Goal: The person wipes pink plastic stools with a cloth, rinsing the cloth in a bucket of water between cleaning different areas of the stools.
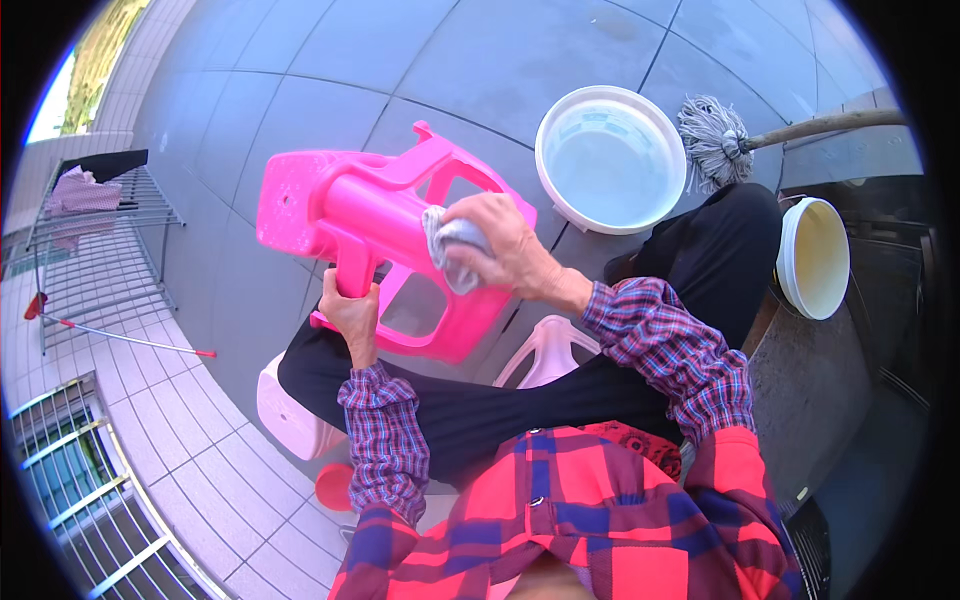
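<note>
A bright pink plastic stool (pixel 395 225) lies tipped on its side across my left knee, its seat toward the left and its legs toward the right. My left hand (pixel 351 312) grips one of its leg edges near the seat, thumb and fingers closed round the plastic. A crumpled grey-white cloth (pixel 457 250) is bunched in my right hand (pixel 505 245) and pressed against the stool's side. Part of the cloth is hidden under my fingers.
A white bucket of water (pixel 610 160) stands ahead to the right, beside a string mop (pixel 714 142). Another pale bucket (pixel 814 258) is at the far right. A light pink stool (pixel 548 352) is between my legs. At left are a metal rack (pixel 100 230) and a barred window (pixel 85 480).
</note>
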Motion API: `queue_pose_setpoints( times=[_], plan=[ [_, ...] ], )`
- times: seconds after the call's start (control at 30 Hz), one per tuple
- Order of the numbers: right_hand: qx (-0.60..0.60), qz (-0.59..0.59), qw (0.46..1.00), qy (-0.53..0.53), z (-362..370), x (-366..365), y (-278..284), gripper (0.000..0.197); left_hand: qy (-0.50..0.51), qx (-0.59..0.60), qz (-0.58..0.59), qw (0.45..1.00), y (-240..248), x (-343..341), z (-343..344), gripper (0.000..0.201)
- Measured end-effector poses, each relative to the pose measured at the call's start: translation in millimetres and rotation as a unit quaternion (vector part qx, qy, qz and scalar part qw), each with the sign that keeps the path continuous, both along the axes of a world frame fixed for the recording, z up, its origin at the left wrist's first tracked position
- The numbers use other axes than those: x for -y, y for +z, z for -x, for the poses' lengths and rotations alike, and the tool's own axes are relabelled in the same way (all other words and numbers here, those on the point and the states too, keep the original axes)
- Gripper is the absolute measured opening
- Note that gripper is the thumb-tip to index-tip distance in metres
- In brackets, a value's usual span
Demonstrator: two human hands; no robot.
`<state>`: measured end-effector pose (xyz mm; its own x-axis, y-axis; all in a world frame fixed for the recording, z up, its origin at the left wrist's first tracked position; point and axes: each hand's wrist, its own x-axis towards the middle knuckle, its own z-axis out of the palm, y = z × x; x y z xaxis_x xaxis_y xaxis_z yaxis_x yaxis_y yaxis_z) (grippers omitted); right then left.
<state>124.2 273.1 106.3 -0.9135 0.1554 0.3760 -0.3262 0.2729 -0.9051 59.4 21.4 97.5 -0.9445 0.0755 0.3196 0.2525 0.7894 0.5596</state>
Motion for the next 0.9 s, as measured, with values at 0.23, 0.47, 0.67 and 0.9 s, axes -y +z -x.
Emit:
queue_pose_setpoints(
  times=[0.23,0.47,0.67,0.9],
  plan=[
    [0.025,-0.032,0.999,-0.004,8,-25,-35,0.025,-0.014,0.001,-0.075,0.997,2,8,-2,0.026],
    [0.314,-0.073,0.938,-0.127,13,-89,-66,0.021,-0.033,0.106,-0.226,0.968,-7,17,6,0.028],
    [0.255,0.025,0.958,0.127,19,-93,-48,0.024,-0.044,0.198,-0.280,0.938,-13,15,16,0.033],
    [0.277,-0.004,0.912,0.303,11,-79,-63,0.021,-0.040,0.253,-0.164,0.953,-39,15,26,0.031]
  ],
)
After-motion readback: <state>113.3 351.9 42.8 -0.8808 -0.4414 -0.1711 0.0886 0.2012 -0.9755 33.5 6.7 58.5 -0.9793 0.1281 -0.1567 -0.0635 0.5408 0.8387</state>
